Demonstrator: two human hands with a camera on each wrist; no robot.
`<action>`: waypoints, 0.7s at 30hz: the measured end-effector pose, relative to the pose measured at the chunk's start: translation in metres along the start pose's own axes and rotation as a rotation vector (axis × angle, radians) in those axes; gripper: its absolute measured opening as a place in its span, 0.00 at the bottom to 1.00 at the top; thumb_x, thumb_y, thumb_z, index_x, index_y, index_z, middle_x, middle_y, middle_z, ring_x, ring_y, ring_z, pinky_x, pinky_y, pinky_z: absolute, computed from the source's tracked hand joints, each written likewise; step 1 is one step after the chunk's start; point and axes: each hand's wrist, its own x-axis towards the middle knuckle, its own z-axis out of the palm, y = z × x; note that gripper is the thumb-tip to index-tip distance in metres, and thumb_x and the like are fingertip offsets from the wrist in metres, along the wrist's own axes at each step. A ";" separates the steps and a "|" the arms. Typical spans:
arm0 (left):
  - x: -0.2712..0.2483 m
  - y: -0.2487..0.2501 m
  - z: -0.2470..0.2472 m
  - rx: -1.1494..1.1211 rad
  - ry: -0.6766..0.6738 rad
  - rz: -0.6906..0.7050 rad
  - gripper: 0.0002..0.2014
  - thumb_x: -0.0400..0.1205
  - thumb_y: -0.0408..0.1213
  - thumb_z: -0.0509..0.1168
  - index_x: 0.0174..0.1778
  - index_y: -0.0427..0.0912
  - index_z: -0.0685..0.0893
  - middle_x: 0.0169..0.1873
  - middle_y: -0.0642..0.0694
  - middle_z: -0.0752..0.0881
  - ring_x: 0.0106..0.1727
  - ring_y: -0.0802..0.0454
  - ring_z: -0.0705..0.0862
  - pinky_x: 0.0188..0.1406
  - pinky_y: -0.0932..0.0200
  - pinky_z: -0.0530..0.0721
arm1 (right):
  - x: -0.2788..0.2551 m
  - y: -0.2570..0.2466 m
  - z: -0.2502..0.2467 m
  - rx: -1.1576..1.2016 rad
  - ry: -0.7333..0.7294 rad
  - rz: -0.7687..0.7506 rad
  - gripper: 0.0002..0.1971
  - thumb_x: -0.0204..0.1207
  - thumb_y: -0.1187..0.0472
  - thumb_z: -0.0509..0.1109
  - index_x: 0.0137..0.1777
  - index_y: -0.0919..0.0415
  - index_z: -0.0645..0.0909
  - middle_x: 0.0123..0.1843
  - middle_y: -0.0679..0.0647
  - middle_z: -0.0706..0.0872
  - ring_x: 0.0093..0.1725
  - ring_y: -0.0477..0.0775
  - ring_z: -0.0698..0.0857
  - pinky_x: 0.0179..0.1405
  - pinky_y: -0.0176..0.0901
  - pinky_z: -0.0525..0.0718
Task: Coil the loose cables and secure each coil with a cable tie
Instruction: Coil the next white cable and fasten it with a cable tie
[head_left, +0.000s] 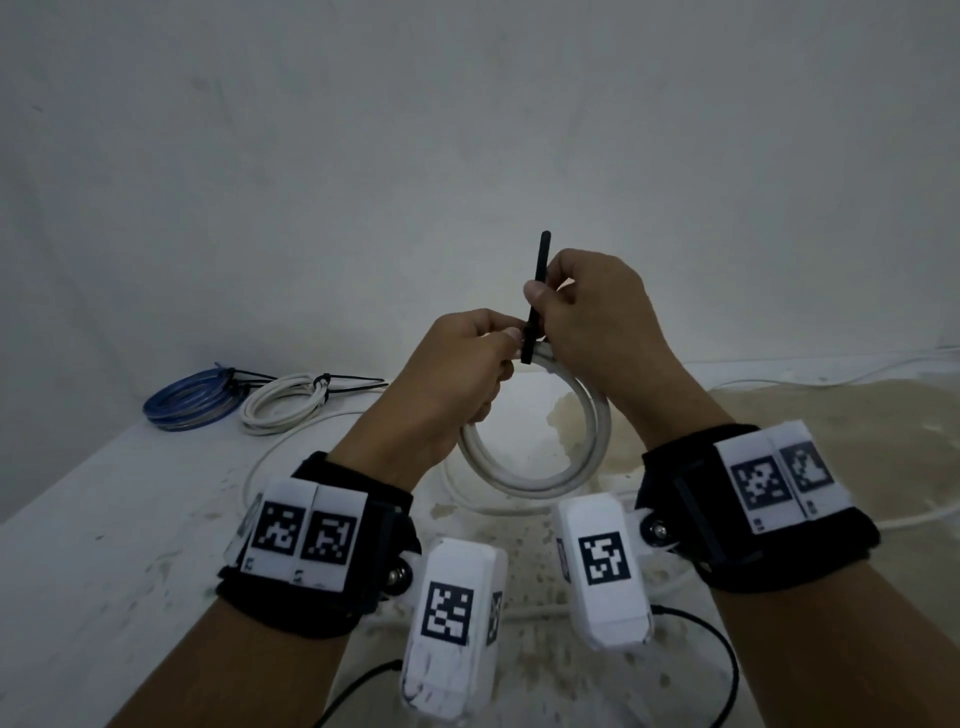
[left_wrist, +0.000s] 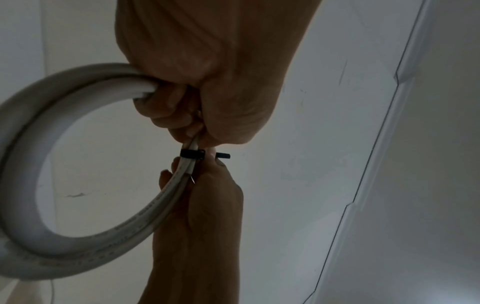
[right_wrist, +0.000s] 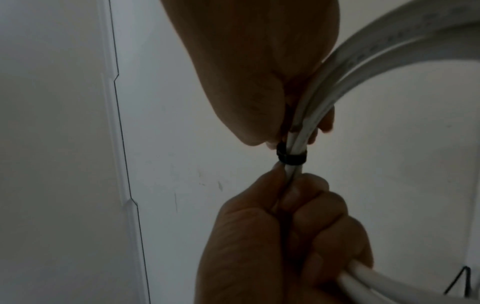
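White cable coil (head_left: 540, 467); black cable tie (head_left: 536, 296); blue coil (head_left: 187, 400); black-and-white checkered wrist markers (head_left: 298, 535)

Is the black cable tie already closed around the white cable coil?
Closed: black cable tie bands white cable coil; right hand pinches its tail.

The left hand (head_left: 457, 374) hides the near-left part of the white coil (head_left: 582, 467). The print along the coil is too blurred to read. The right hand (head_left: 592, 312) covers the middle of the cable tie (head_left: 537, 291).

White coil (head_left: 540, 467) smooth, glossy plastic; black cable tie (head_left: 536, 301) matt plastic; table (head_left: 104, 545) rough, stained.
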 end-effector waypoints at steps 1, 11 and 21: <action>0.000 0.001 0.000 0.031 0.004 0.018 0.12 0.88 0.34 0.57 0.49 0.42 0.87 0.21 0.52 0.71 0.18 0.59 0.62 0.18 0.64 0.59 | -0.001 0.000 0.000 -0.005 0.018 0.003 0.10 0.82 0.55 0.68 0.42 0.58 0.79 0.40 0.53 0.87 0.44 0.57 0.87 0.48 0.51 0.83; -0.001 -0.001 0.000 0.097 -0.031 0.043 0.13 0.88 0.34 0.57 0.48 0.45 0.88 0.19 0.54 0.70 0.19 0.59 0.62 0.18 0.65 0.59 | 0.002 0.013 0.002 0.009 0.021 0.079 0.16 0.81 0.55 0.69 0.31 0.53 0.74 0.32 0.46 0.79 0.37 0.52 0.79 0.42 0.47 0.78; -0.002 0.001 -0.004 -0.108 -0.063 -0.062 0.13 0.89 0.32 0.55 0.52 0.45 0.85 0.20 0.53 0.65 0.18 0.60 0.57 0.15 0.68 0.55 | -0.005 0.000 -0.003 0.347 -0.099 0.069 0.09 0.84 0.57 0.67 0.45 0.61 0.83 0.35 0.51 0.92 0.37 0.48 0.91 0.46 0.47 0.89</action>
